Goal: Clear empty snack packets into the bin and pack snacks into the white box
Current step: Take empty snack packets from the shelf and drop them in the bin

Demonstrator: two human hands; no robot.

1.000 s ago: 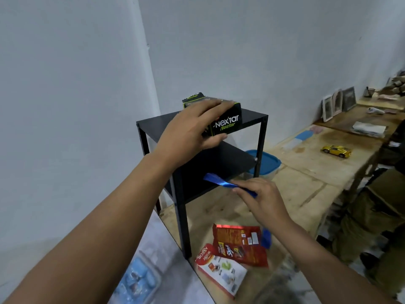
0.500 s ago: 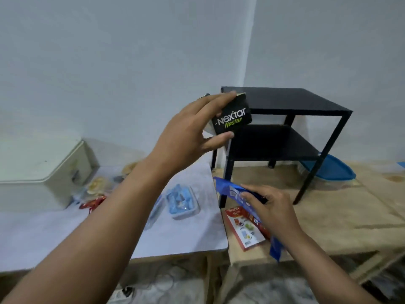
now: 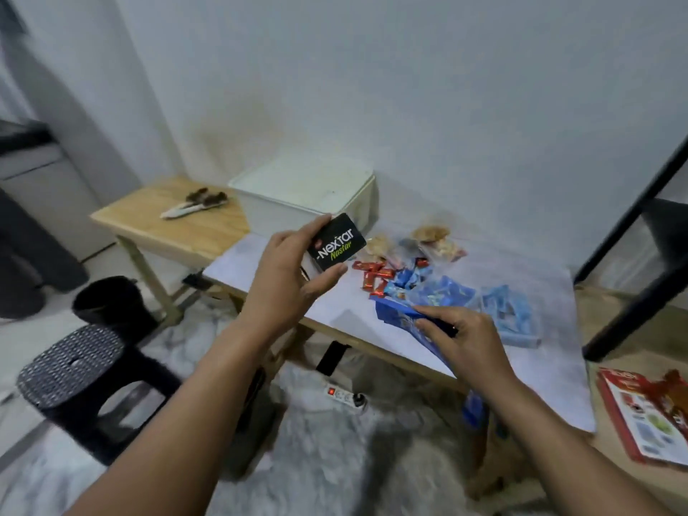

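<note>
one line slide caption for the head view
Left hand holds a black Nextar Nastar box; right hand pinches a blue snack packet near the white box.

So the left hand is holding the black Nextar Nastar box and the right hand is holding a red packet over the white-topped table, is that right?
Not quite. The head view shows the left hand holding the black Nextar Nastar box, but the packet pinched in the right hand is a blue packet, not red. It is held at the near edge of the white-topped table.
</note>
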